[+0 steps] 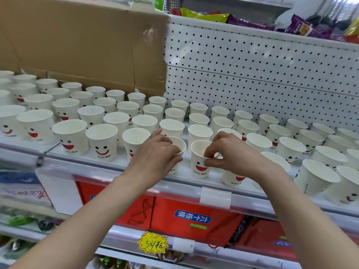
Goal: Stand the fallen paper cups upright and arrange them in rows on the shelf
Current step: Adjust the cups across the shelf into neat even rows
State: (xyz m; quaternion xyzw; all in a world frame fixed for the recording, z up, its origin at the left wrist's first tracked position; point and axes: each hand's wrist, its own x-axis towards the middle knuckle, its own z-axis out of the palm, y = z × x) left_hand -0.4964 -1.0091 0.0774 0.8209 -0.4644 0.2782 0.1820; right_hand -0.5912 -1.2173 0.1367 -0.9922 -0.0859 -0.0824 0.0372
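Note:
Several white paper cups with red smiley faces stand upright in rows on the white shelf (116,166). My left hand (155,154) grips one upright cup (179,146) at the shelf's front edge, fingers wrapped around its side. My right hand (227,152) pinches the rim of the neighbouring upright cup (198,162), whose smiley face points towards me. Another cup (233,178) stands partly hidden under my right wrist. At the far right a cup (314,176) leans tilted.
A cardboard sheet (81,41) leans against the back left; white pegboard (262,74) forms the back right. Snack packets (252,20) lie on the shelf above. Red boxes (184,216) and a yellow price tag (153,243) sit on the shelves below.

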